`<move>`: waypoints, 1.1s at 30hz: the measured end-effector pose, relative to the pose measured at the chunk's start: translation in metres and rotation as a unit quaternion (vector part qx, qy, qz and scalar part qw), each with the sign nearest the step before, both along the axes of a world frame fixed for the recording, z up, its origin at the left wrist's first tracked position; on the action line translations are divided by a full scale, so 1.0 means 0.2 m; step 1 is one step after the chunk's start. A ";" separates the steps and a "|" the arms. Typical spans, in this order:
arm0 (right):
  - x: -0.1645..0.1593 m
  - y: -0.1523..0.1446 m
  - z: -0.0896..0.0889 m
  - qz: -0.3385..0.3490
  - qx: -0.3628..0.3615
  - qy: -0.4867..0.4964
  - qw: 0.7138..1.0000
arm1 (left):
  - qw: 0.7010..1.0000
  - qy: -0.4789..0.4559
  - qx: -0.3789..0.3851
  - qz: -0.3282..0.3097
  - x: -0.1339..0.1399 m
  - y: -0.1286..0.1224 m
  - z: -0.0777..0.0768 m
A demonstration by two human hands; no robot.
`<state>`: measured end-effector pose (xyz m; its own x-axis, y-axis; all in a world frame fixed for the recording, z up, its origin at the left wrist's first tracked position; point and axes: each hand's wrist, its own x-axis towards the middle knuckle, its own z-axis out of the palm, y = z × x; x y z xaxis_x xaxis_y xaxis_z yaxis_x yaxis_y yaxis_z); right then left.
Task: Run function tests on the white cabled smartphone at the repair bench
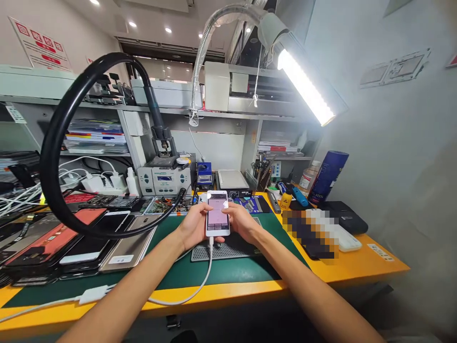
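Note:
A white smartphone (218, 214) with its screen lit is held upright between both hands above the bench. My left hand (194, 224) grips its left side, with the thumb over the screen's edge. On the other side, my right hand (244, 221) closes round the phone, its thumb lying on the glass. A white charging cable (210, 267) runs from the phone's bottom end, loops over the bench edge and leads off to the left. Under the hands lies a grey perforated pad (203, 254) on a green mat (246, 274).
Several phones (96, 238) lie at the left, under a thick black hose (53, 143) from the hot-air station (166, 178). A bright lamp (307, 85) hangs overhead. At the right stand a blue can (327, 176) and a bottle (309, 175) on the yellow bench (364, 259).

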<state>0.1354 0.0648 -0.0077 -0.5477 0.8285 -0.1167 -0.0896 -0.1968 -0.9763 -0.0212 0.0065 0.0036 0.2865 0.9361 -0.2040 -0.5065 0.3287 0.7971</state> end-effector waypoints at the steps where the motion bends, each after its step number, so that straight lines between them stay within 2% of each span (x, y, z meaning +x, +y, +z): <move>1: 0.00 0.00 0.00 -0.003 0.001 0.000 1.000 | 1.000 -0.001 0.000 0.000 0.00 0.00 0.00; 10: 0.00 -0.01 0.00 -0.007 0.007 0.013 1.000 | 1.000 -0.014 0.014 -0.017 -0.01 0.01 -0.02; 21: 0.00 -0.01 -0.01 -0.012 0.020 -0.001 1.000 | 1.000 0.005 0.008 -0.005 0.00 0.00 0.00; 33: 0.00 -0.01 0.01 0.001 -0.001 0.014 1.000 | 1.000 0.009 -0.001 -0.002 0.01 0.00 0.01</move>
